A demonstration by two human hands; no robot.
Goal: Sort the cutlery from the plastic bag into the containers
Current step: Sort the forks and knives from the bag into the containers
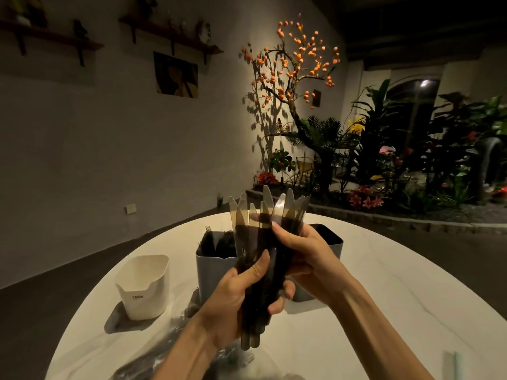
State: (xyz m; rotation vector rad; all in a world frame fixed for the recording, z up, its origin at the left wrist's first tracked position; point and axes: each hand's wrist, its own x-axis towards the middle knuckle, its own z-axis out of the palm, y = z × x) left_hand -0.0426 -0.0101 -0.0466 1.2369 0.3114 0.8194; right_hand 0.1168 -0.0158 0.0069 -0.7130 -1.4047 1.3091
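Right now both hands grip one bundle of dark plastic knives [263, 242], blades up: the left hand [241, 303] wraps the handles, the right hand [304, 256] closes around the middle. Just beyond the hands stands a grey container [216, 272] already holding forks [219, 241]; another grey container [330, 242] sits behind the right hand, a white tub [144, 286] well left. Squaring the handles before lowering the bundle should stop stray knives slipping out

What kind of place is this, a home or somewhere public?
Probably a cafe or restaurant, though I can't be sure. A large round white marble-look table faces a decorative indoor garden bed of leafy plants and red flowers, with an ornamental orange-fruited tree lit against the wall, and dark wooden wall shelves holding ornaments.
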